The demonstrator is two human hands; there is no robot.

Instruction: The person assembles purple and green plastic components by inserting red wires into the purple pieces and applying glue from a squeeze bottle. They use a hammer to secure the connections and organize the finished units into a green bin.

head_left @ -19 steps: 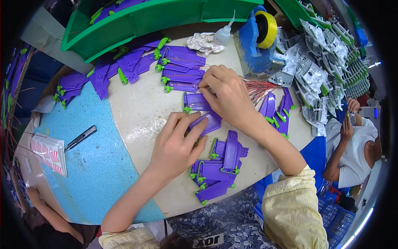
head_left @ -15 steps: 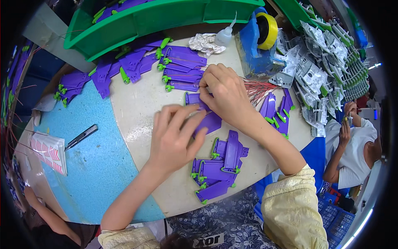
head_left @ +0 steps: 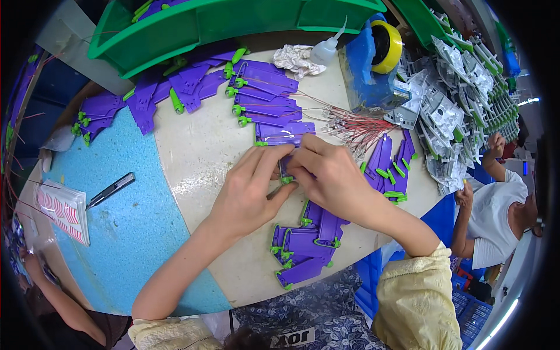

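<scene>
My left hand (head_left: 248,189) and my right hand (head_left: 332,178) meet over the table. Their fingers are closed around a small purple plastic part with a green end (head_left: 285,174), mostly hidden by the fingers. Whether the right fingertips also pinch a thin wire cannot be made out. Just beyond my fingers lies another purple part with a green edge (head_left: 286,132). Farther off, several purple parts with green knobs (head_left: 268,108) overlap in a row, thin wires running from them. A bundle of red wires (head_left: 364,129) spreads to the right. Nearer me rests a pile of purple parts (head_left: 306,245).
A green bin (head_left: 245,26) spans the back. A white dropper bottle (head_left: 324,51), crumpled tissue (head_left: 297,60) and blue tape dispenser (head_left: 367,76) stand before it. Grey moulded parts (head_left: 449,105) heap at right. A black pen (head_left: 111,189) and printed sheets (head_left: 65,211) lie left. Other people sit nearby.
My left hand has moved slightly right, and my right hand has come down and nearer. Both now close on the purple part, which lay flat on the table before.
</scene>
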